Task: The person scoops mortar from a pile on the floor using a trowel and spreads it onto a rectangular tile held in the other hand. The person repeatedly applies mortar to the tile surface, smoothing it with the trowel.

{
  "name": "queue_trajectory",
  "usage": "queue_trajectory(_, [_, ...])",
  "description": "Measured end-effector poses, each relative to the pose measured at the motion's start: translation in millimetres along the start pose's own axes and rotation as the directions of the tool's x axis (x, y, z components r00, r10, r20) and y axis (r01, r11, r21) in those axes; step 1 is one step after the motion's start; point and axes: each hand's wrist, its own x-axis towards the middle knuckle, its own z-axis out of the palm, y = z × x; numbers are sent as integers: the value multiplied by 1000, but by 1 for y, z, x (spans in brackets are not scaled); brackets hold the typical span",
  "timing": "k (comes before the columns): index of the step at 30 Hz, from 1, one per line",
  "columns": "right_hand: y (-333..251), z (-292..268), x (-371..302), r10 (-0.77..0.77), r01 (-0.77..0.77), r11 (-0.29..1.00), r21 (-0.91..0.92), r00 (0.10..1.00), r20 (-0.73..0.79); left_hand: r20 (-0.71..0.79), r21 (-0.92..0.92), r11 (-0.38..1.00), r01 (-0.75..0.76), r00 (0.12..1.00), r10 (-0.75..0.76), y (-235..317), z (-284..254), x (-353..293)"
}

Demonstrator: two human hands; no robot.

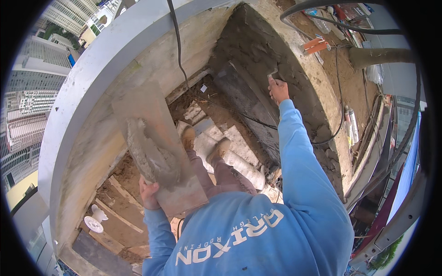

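Working grey mortar on the wall, it seems, with the supply held in the left hand

Right hand (279, 91): fingers closed round the handle of a small trowel (273, 73), its metal neck just beyond them; blade hard to tell from the grey. Mortar-coated wall (294, 69), rough and dark, beyond these fingers and to their right. Dark panel (239, 92) slants to their left; black cable (254, 120) crosses on their near side.

Left hand (149, 193): fingers gripping the near left edge of a flat board (186, 200); grip underneath hidden. Mortar heap (154, 154) sits on the board, just beyond these fingers.

Step, as judged: spreading or smoothing the coat. Next move likely calls for firm, flat strokes, then a reload from the heap. Board wants steady support, or the heap may slide. Cable could snag the right sleeve (299, 138).
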Motion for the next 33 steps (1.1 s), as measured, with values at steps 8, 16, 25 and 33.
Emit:
queue_trajectory(8, [40,-20,-112,-260,161,937,-310,913,-314,233,25,1000,13,972,-18,20,61,13])
queue_trajectory(16, [-44,-94,-240,-652,648,740,-180,757,39,540,25,993,113,835,-109,32,155,45])
queue_trajectory(25, [-106,-151,-273,-732,784,554,-279,619,286,765,181,983,35,623,-163,32,218,31])
queue_trajectory(33, [-72,-74,-209,-926,816,378,-437,330,-185,802,332,904,-269,584,-121,26,187,25])
